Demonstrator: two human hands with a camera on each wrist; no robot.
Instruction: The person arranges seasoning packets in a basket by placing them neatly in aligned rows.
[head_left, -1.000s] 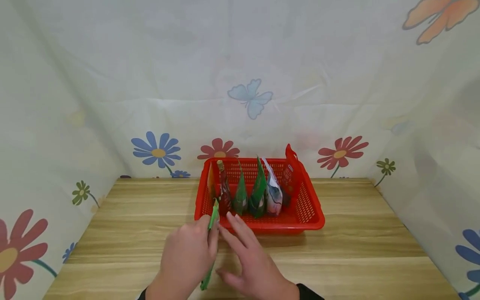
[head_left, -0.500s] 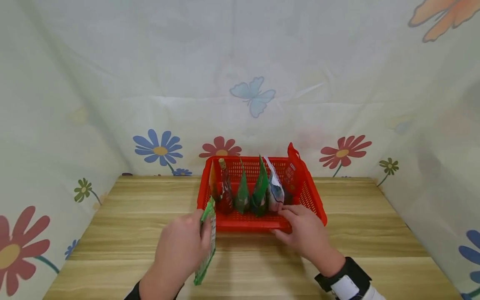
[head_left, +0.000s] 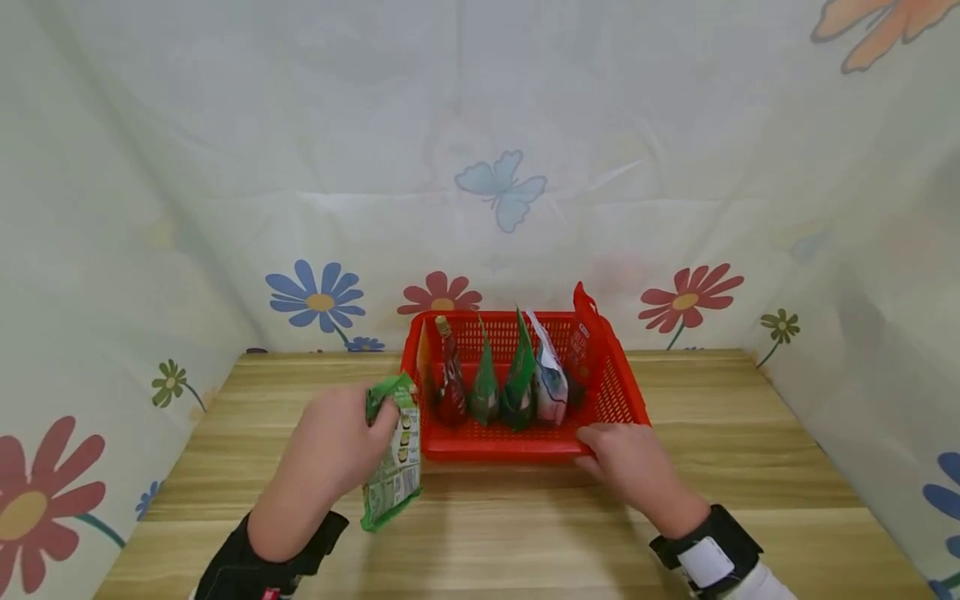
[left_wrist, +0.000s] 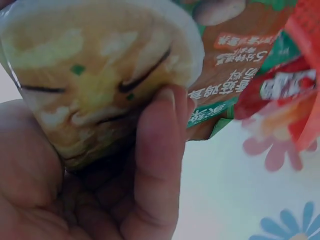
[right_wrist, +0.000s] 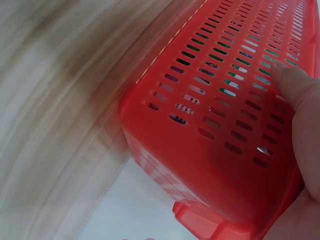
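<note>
My left hand (head_left: pixel 337 437) pinches a green food packet (head_left: pixel 399 467) just left of the red plastic basket (head_left: pixel 510 454). Up close in the left wrist view, the packet (left_wrist: pixel 95 55) has a brown and green front with a bowl of food pictured on it, and fingers curl against it. My right hand (head_left: pixel 630 462) grips the basket's front rim near its right corner. In the right wrist view the thumb (right_wrist: pixel 295 82) lies against the slotted wall of the basket (right_wrist: pixel 190 160).
Inside the basket stand a dark red bottle (head_left: pixel 452 387), two green packets (head_left: pixel 483 392), a white and pink packet (head_left: pixel 552 387) and a red packet (head_left: pixel 587 346). The wooden table (head_left: pixel 510 550) meets a flower-print cloth backdrop (head_left: pixel 360 208) behind the basket.
My left hand has drawn the packet back to the left and turned its printed face into view. My right hand has gone from beside the packet to the basket's right front rim.
</note>
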